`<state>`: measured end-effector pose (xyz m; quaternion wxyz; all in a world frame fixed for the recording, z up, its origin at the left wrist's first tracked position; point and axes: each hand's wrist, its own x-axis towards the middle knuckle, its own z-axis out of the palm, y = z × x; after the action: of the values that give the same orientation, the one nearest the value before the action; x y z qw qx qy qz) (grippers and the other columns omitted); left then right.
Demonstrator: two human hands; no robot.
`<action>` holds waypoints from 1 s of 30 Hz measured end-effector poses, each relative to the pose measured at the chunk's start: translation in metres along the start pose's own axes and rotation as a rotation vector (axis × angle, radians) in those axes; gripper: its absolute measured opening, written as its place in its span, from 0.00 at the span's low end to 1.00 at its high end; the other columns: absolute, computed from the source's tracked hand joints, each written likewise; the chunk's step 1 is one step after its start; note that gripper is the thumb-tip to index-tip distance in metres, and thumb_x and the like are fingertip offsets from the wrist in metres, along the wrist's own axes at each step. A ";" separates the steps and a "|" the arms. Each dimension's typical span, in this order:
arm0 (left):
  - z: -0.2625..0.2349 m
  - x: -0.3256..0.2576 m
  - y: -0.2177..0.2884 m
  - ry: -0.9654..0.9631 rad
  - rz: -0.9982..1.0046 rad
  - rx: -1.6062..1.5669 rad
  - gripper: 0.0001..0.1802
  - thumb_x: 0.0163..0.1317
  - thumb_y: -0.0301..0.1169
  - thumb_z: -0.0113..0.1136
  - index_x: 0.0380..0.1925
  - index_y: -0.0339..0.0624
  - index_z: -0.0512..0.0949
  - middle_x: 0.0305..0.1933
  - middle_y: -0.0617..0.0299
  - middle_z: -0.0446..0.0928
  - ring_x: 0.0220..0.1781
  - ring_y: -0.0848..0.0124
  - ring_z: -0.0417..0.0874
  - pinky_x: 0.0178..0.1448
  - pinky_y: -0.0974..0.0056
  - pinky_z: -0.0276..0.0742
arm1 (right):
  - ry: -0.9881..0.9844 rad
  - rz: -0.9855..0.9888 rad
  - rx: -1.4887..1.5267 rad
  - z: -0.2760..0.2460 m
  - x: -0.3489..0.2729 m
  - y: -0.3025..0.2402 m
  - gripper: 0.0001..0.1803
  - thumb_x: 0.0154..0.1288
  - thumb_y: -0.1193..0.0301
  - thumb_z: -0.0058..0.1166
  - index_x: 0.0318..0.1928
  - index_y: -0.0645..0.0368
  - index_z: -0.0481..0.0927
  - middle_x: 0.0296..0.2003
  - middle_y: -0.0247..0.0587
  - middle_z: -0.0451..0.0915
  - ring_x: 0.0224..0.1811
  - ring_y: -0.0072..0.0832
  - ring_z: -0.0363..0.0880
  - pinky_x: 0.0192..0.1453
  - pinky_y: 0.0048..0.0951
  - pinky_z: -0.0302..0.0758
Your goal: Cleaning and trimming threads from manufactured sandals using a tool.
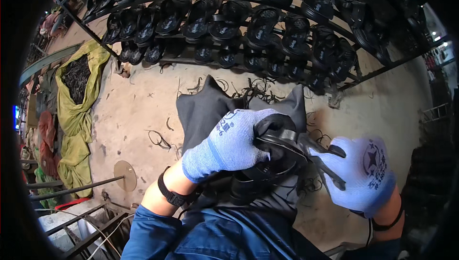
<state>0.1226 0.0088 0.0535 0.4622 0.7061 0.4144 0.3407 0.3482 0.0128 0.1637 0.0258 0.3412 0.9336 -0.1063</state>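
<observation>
The fingers [260, 155] of your left hand [227, 138] grip a black sandal [275, 123] above the grey cloth [201, 116], forearm [160, 193] slanting inward. Your right hand [361, 171], set out to the right, has its fingers closed around a two-handled black tool [327, 170], whose head meets the sandal's right edge.

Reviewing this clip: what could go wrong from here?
The left hand grips the black sandal close to the black-handled tool in the right hand, so a slip might catch the gloved fingers. The sandal is held over the lap with no bench visible beneath it, so it could twist. Loose black strips on the floor might snag a foot.
</observation>
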 end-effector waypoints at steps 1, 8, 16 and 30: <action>0.007 0.002 -0.002 0.025 0.024 -0.016 0.26 0.43 0.30 0.71 0.45 0.40 0.76 0.38 0.51 0.82 0.43 0.51 0.82 0.48 0.59 0.76 | 0.002 0.023 0.003 -0.005 -0.009 -0.003 0.19 0.44 0.74 0.59 0.42 0.53 0.83 0.25 0.38 0.71 0.20 0.36 0.71 0.23 0.39 0.63; 0.026 0.012 0.000 -0.004 0.012 -0.078 0.35 0.40 0.26 0.70 0.53 0.41 0.70 0.44 0.47 0.79 0.50 0.50 0.80 0.53 0.56 0.75 | 0.073 -0.006 -0.073 -0.012 -0.020 0.001 0.16 0.43 0.76 0.62 0.38 0.53 0.84 0.22 0.34 0.70 0.19 0.34 0.69 0.23 0.37 0.61; 0.062 0.010 0.009 0.090 -0.087 -0.207 0.49 0.38 0.25 0.69 0.66 0.44 0.59 0.49 0.45 0.77 0.52 0.50 0.79 0.54 0.55 0.75 | -0.094 0.047 -0.080 -0.024 -0.032 -0.006 0.17 0.48 0.73 0.59 0.43 0.48 0.84 0.20 0.32 0.68 0.17 0.30 0.68 0.20 0.33 0.61; 0.093 0.012 0.014 0.006 -0.007 -0.042 0.51 0.44 0.22 0.70 0.70 0.43 0.54 0.38 0.57 0.82 0.39 0.67 0.85 0.46 0.64 0.77 | -0.229 0.179 -0.165 -0.008 -0.068 -0.004 0.16 0.47 0.69 0.60 0.41 0.45 0.84 0.22 0.31 0.69 0.20 0.28 0.70 0.24 0.33 0.62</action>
<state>0.2116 -0.0183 0.0360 0.4767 0.6939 0.4109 0.3498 0.3981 -0.0310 0.1804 0.1695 0.4052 0.8960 -0.0649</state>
